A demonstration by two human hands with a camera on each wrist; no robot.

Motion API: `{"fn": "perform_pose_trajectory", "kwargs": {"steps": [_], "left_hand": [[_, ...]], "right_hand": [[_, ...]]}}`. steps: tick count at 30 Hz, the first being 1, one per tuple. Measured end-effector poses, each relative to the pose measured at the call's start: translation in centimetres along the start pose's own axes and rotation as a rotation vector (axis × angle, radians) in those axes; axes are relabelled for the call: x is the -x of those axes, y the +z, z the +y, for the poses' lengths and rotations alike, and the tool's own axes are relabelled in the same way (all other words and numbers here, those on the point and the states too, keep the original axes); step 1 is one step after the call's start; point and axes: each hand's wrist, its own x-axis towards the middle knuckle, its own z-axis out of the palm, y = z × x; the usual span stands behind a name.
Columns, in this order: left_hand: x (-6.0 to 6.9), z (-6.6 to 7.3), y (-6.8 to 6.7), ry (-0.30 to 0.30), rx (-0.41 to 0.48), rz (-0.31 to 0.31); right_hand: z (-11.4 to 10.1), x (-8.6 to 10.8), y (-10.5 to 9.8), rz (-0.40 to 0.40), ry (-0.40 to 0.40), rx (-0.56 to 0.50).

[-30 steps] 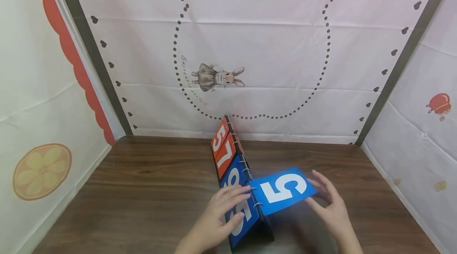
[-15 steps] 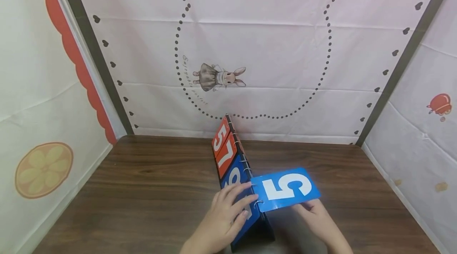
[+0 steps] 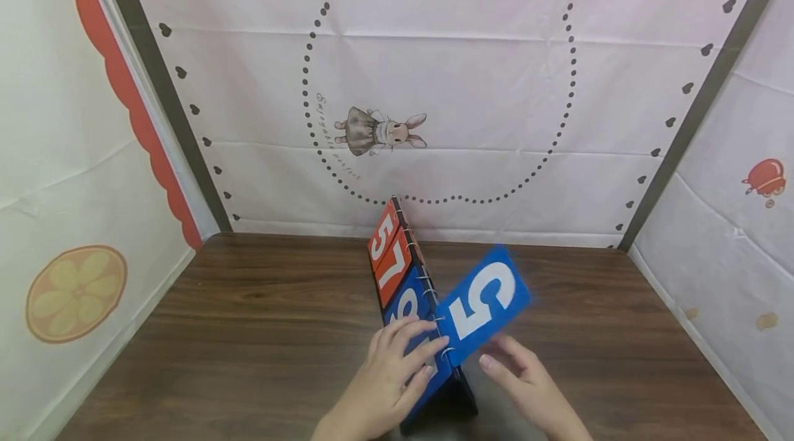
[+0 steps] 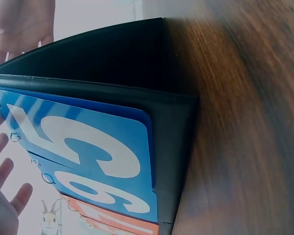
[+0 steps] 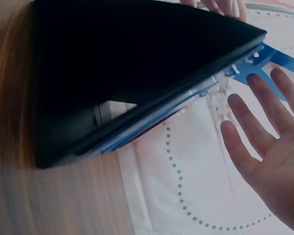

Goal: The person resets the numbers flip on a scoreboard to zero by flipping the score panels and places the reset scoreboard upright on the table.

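A tent-shaped flip scoreboard (image 3: 459, 396) with a black stand stands on the table, its red and blue number cards hung on metal rings. One blue card (image 3: 484, 300) showing a white 5 sticks up and out to the right from the top edge. My left hand (image 3: 387, 382) rests its spread fingertips at the ringed edge, over the left face. Beneath the raised card is my right hand (image 3: 533, 386), fingers extended near its lower edge; whether they touch it I cannot tell. On the left face, a blue 5 card (image 4: 88, 137) and a blue 6 card (image 4: 103, 191) show.
Red cards (image 3: 391, 265) with 5 and 7 occupy the scoreboard's far end. Dark wooden tabletop (image 3: 248, 344) extends to both sides. A white printed cloth (image 3: 465, 96) hangs behind, with more cloth at left and right.
The raised blue card has swung from nearly level to a steeper upward tilt. My right hand has moved from its outer end to beneath it, leftward and closer. The left hand stays nearly still.
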Motion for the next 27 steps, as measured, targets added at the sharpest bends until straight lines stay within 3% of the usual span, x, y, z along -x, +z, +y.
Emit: {"fn": "perform_pose_trajectory", "kwargs": {"steps": [6,11,16,27], "left_hand": [[0.1,0.0,0.0,0.004,0.028,0.012],[0.0,-0.2,0.1,0.074,-0.013,0.039],[-0.1,-0.2,0.2,0.149,-0.065,0.087],[-0.2,0.2,0.3,0.177,-0.060,0.126]], "right_hand": [[0.0,0.0,0.7,-0.011,-0.141,0.105],[0.3,-0.2,0.9,-0.009,-0.295,0.154],[0.4,-0.3,1.1,-0.004,-0.328,0.143],[1.1,-0.6,1.0,0.003,-0.480,0.087]]}}
